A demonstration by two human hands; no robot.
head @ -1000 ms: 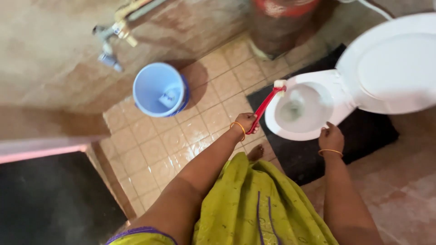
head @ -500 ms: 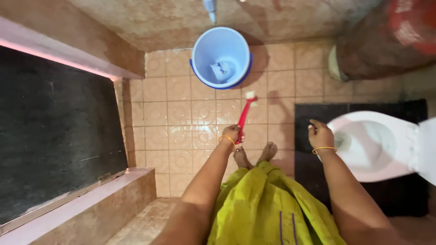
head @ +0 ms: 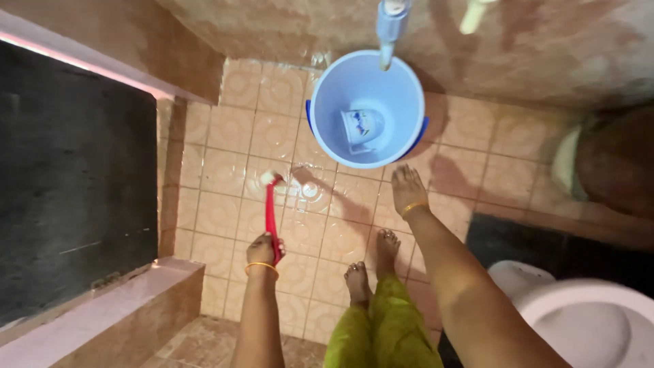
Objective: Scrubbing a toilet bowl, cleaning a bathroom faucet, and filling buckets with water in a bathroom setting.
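Hands work apart: the left hand is closed around a red toilet brush, its white head resting on the wet floor tiles; the right hand, fingers loosely spread and empty, reaches toward the blue bucket, which holds a mug. Scrubbing looks underway, rinsing probably left. Room is tight, with a raised ledge left and the toilet right.

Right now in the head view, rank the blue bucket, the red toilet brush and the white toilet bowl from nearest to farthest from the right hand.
1. Blue bucket, just above the right hand.
2. Red toilet brush, to its left, in the left hand.
3. White toilet bowl, lower right.
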